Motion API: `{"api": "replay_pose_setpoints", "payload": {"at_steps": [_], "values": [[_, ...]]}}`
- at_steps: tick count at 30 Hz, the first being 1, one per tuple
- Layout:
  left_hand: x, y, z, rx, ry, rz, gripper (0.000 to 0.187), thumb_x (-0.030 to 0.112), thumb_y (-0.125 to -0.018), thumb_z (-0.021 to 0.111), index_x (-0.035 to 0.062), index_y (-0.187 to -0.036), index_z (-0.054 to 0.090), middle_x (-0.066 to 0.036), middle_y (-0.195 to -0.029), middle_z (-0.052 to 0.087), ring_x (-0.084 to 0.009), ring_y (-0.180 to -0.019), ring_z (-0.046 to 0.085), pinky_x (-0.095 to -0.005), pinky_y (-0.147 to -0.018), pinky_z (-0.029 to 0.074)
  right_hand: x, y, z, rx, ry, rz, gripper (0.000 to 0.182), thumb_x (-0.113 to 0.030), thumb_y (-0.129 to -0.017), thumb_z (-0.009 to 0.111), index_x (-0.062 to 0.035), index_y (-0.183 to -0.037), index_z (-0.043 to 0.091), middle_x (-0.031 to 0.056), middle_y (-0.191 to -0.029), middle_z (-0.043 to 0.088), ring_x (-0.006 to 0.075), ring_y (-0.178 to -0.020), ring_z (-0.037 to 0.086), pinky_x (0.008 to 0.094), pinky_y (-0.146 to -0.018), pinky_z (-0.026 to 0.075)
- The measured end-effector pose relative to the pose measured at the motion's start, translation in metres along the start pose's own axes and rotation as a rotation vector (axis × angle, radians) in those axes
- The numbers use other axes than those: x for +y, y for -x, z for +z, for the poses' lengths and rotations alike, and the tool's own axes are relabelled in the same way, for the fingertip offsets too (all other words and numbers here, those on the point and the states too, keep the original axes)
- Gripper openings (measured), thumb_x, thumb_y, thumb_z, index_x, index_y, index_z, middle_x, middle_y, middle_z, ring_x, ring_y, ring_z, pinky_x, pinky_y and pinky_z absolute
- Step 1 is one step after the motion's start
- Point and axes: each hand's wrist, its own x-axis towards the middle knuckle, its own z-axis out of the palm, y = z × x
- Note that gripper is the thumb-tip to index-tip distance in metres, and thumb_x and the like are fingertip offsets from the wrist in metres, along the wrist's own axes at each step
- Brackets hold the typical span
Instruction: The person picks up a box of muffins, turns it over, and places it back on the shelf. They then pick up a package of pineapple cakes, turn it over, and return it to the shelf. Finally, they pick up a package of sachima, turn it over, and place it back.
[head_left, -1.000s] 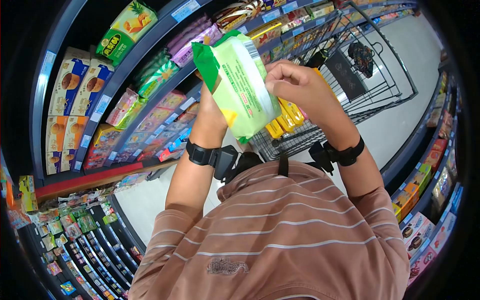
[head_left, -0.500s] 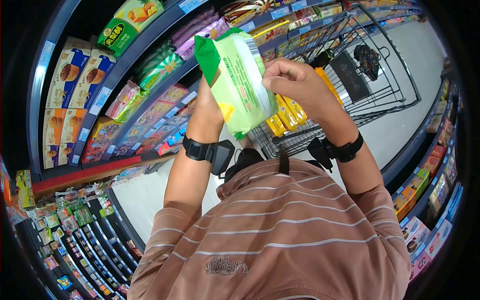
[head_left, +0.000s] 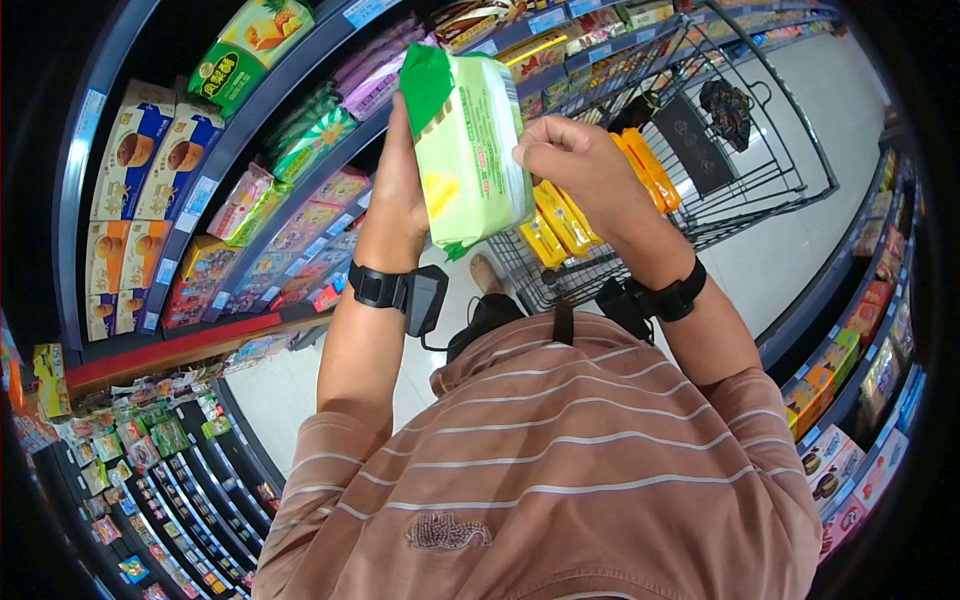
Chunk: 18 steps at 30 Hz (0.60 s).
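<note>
Shelves (head_left: 272, 92) flank a pale floor (head_left: 742, 275), with a wire cart (head_left: 833, 182) standing ahead and yellow packs (head_left: 543, 243) inside it. Green pack (head_left: 470, 160), gripped by the left hand (head_left: 400, 185) above the cart's near end, is now rolled slightly, baring more of its yellow-marked face. Right hand (head_left: 580, 165) curls at the printed edge, its pinch uncertain, between shelf edge and cart rim, with open floor to its right.

Brown shirt (head_left: 560, 450), thin white stripes.
</note>
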Motion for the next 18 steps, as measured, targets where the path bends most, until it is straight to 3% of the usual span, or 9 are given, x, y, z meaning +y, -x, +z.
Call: {"api": "replay_pose_setpoints", "payload": {"at_steps": [3,7,13,18], "values": [[0.000,0.017,0.010,-0.116,0.033,0.047,0.076,0.063,-0.101,0.045,0.0006,-0.145,0.046,-0.018,-0.136,0.060,-0.0283,-0.117,0.065,-0.0438,-0.097,0.056,0.002,0.002,-0.001,0.022,-0.072,0.025,0.014,-0.017,-0.092,0.067,-0.0028,-0.093,0.067,-0.0014,-0.088,0.064,0.0069,-0.082,0.057,0.0232,-0.077,0.047],[-0.009,0.031,0.018,0.023,-0.297,0.113,0.070,0.056,-0.101,0.052,0.0017,-0.145,0.047,-0.016,-0.134,0.062,-0.0242,-0.116,0.066,-0.0381,-0.097,0.056,0.001,0.009,0.003,0.019,-0.023,0.018,0.017,-0.019,-0.092,0.068,-0.0030,-0.096,0.068,-0.0010,-0.088,0.064,0.0076,-0.081,0.058,0.0234,-0.077,0.048],[-0.007,0.031,0.015,0.009,-0.200,0.077,0.061,0.048,-0.101,0.055,0.0028,-0.142,0.051,-0.014,-0.130,0.065,-0.0215,-0.113,0.068,-0.0344,-0.093,0.057,0.002,0.015,0.006,0.007,-0.058,0.025,0.019,-0.020,-0.093,0.067,-0.0020,-0.099,0.068,-0.0008,-0.090,0.064,0.0077,-0.081,0.057,0.0235,-0.076,0.047],[-0.007,0.028,0.011,-0.016,-0.186,0.069,0.061,0.049,-0.101,0.054,0.0032,-0.142,0.053,-0.014,-0.129,0.067,-0.0202,-0.111,0.069,-0.0337,-0.094,0.057,-0.003,0.026,0.012,0.016,-0.101,-0.001,0.019,-0.017,-0.093,0.067,0.0004,-0.101,0.067,0.0006,-0.089,0.064,0.0073,-0.081,0.056,0.0226,-0.075,0.047]]}}
